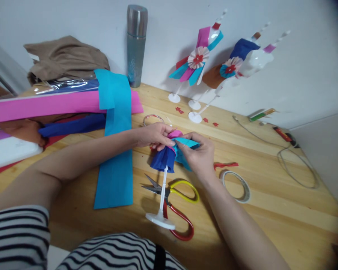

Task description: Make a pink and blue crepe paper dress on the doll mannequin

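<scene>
Left hand (pixel 154 135) fingers pinch pink-and-dark-blue paper skirt (pixel 161 159) on white round-based stand (pixel 163 191) over pale wooden bench (pixel 270 176), right hand (pixel 200 152) fingers pinch turquoise paper strip (pixel 188 142); I'd lay it snug, gathers even.

Plain whitish wall (pixel 87 22) behind; pale wood-grained tabletop (pixel 293 217), softly lit.

Left hand (pixel 154 135) and right hand (pixel 200 153) are bare; the dark-striped white top (pixel 112 255) has a short sleeve (pixel 18 236) and black strip (pixel 159 257).

Soft light, faint shadows, blackened right corners
</scene>
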### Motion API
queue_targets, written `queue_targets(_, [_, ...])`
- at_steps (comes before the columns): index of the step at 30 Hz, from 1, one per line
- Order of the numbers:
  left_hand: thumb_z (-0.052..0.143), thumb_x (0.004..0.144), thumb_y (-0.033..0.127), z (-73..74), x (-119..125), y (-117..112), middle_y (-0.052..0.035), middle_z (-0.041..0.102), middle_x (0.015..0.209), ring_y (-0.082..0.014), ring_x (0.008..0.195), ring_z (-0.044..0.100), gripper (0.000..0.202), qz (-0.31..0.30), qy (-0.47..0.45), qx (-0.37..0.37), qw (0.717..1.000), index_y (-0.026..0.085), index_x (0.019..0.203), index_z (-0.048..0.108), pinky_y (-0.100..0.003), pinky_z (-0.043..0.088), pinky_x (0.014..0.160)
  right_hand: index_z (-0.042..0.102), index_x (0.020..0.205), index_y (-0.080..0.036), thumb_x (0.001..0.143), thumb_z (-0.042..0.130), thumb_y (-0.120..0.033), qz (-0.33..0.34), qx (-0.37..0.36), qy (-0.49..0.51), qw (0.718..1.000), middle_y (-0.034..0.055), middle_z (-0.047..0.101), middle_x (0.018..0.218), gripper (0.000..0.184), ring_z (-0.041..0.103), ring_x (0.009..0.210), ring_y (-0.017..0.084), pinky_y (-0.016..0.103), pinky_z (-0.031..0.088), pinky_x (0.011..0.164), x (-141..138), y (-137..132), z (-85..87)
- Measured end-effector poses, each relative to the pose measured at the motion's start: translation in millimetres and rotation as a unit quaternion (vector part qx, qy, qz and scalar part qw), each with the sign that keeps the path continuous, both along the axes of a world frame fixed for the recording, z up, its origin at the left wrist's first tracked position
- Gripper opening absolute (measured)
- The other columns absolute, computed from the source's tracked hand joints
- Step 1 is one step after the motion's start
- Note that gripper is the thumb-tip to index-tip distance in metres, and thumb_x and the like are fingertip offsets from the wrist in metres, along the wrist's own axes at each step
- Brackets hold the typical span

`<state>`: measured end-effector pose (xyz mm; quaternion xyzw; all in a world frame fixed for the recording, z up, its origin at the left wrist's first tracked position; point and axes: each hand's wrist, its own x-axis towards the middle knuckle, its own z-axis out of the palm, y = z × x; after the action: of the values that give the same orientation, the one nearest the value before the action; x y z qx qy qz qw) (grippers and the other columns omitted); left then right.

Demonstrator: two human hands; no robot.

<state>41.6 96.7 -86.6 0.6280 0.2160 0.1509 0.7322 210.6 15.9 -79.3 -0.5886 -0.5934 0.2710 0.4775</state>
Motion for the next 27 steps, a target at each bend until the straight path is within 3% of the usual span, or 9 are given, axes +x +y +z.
queue_targets(5, [0.063,0.076,0.018,-1.0,-0.7,-1.2,0.0036,0.056,0.045,-0.0054,0.033,0.041,0.011,0.009,-0.005,-0.015,1.000,0.014,0.083,0.056,-0.013,0.026,0.034,0.067,0.066,-0.021,0.066,0.071,-0.025,0.054,-0.027,0.014,0.998,-0.0007,0.065,0.058,0.006,0.052,0.050,0.013,0.026,0.041,0.047,6.9,1.9,8.3])
queue_targets(11, [0.064,0.078,0.018,0.0,-0.3,-2.2,0.0032,0.056,0.045,-0.0068,0.033,0.043,0.012,0.027,0.003,-0.044,0.999,0.013,0.087,0.058,-0.014,0.024,0.034,0.068,0.072,-0.021,0.065,0.073,-0.029,0.060,-0.070,0.058,0.994,0.0003,0.068,0.063,0.011,0.059,0.054,0.015,0.027,0.047,0.050,14.8,4.7,14.7])
queue_targets(18, [0.067,0.076,0.022,0.9,-0.1,-2.9,0.0033,0.056,0.046,-0.0063,0.034,0.044,0.016,0.023,0.003,-0.026,0.999,0.015,0.080,0.054,-0.014,0.026,0.035,0.069,0.071,-0.018,0.065,0.068,-0.024,0.064,-0.044,0.034,0.996,0.0011,0.068,0.063,0.009,0.058,0.054,0.015,0.026,0.045,0.050,13.1,3.9,10.4])
queue_targets(22, [0.072,0.074,0.030,-0.9,0.6,-2.5,0.0033,0.056,0.048,-0.0049,0.035,0.043,0.024,0.014,0.006,0.000,1.000,0.014,0.081,0.055,-0.014,0.028,0.035,0.070,0.073,-0.019,0.071,0.070,-0.030,0.061,-0.020,0.010,0.998,0.0024,0.070,0.068,0.011,0.060,0.058,0.016,0.029,0.048,0.055,14.1,3.7,11.0])
queue_targets(27, [0.074,0.072,0.035,-2.6,0.3,-2.0,0.0034,0.056,0.047,-0.0045,0.035,0.041,0.029,0.013,0.009,0.006,1.000,0.014,0.079,0.056,-0.015,0.026,0.035,0.072,0.078,-0.023,0.070,0.074,-0.028,0.056,-0.004,0.017,0.998,0.0021,0.074,0.077,0.010,0.067,0.069,0.019,0.032,0.053,0.065,18.2,6.7,10.3])
